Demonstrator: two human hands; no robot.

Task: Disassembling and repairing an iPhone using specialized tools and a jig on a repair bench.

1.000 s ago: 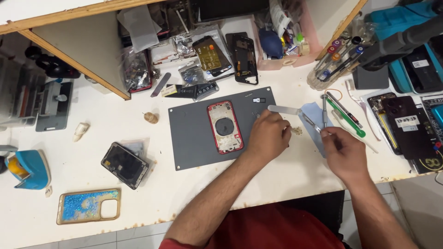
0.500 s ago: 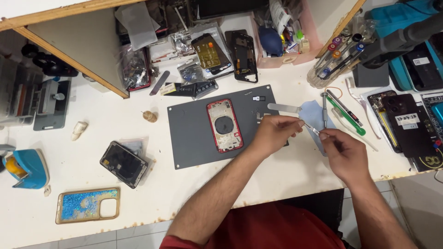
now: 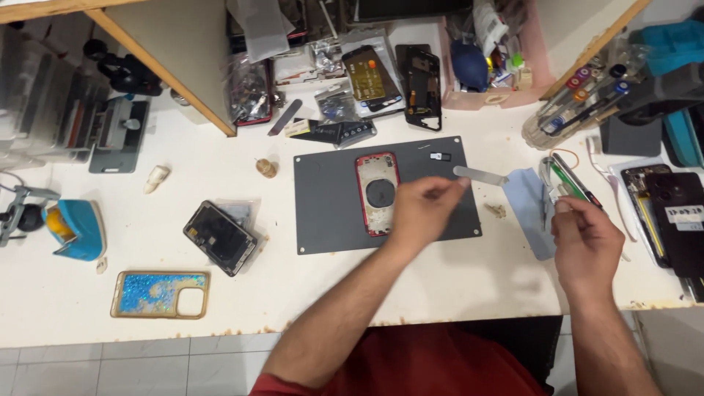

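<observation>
A red phone back housing (image 3: pixel 378 192) lies face down on a dark grey mat (image 3: pixel 330 213). My left hand (image 3: pixel 425 209) hovers over the mat's right half, just right of the housing. Its fingertips are pinched together beside the near end of a flat metal pry tool (image 3: pixel 480 174); anything between them is too small to see. My right hand (image 3: pixel 587 242) is off the mat at the right, over a blue cloth (image 3: pixel 524 202). It pinches thin tweezers (image 3: pixel 548 196) that point up and left. A small black part (image 3: pixel 438 155) sits at the mat's top edge.
A cracked phone screen (image 3: pixel 220 236) and a glittery blue phone case (image 3: pixel 160 293) lie at the left. Phone frames and bagged parts (image 3: pixel 367 81) crowd the back. Screwdrivers (image 3: pixel 579 99) and opened phones (image 3: pixel 671 213) fill the right side. A blue-topped tool (image 3: pixel 77 229) stands far left.
My left hand has lifted off the mat's right edge and pinched its fingertips near the pry tool. My right hand has drawn slightly right with the tweezers.
</observation>
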